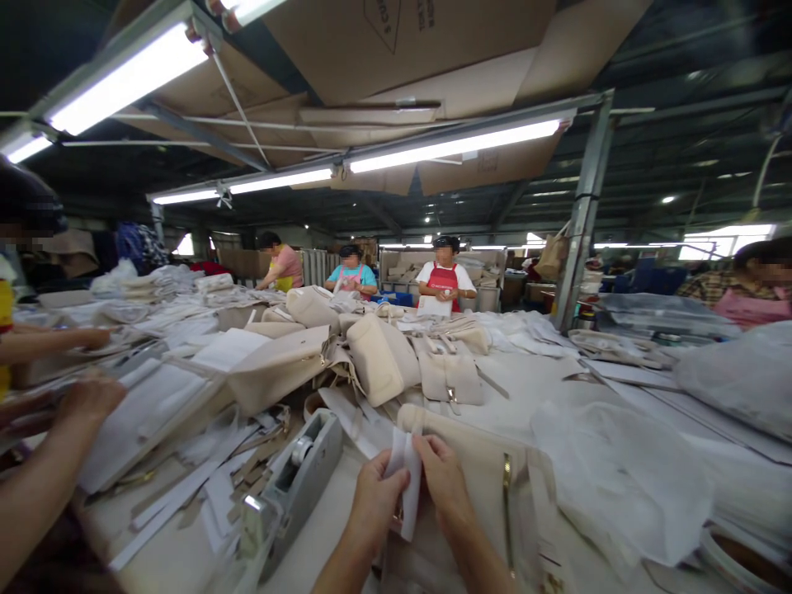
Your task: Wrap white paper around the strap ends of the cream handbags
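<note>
Both hands pinch a white strip of thin wrapping sheet [405, 466], which stands nearly upright between them. My left hand [376, 493] grips its left side with the thumb across the front. At the upper right edge, the fingers of my right hand [440, 469] are closed on the same strip. A small gold-coloured piece shows by the strip's lower part; its kind is unclear. Beneath and behind my hands lies a cream leather bag [461, 433] with a gold zipper [507, 487]. Left of my hands stands a grey tape dispenser [309, 474].
Cream bags [377, 355] are heaped ahead. Paper scraps [216, 495] lie left of the dispenser, and clear plastic wrapping [619, 470] spreads at right. A co-worker's arm [80, 437] reaches in from the left. A metal post [582, 223] rises at right; several people work around the table.
</note>
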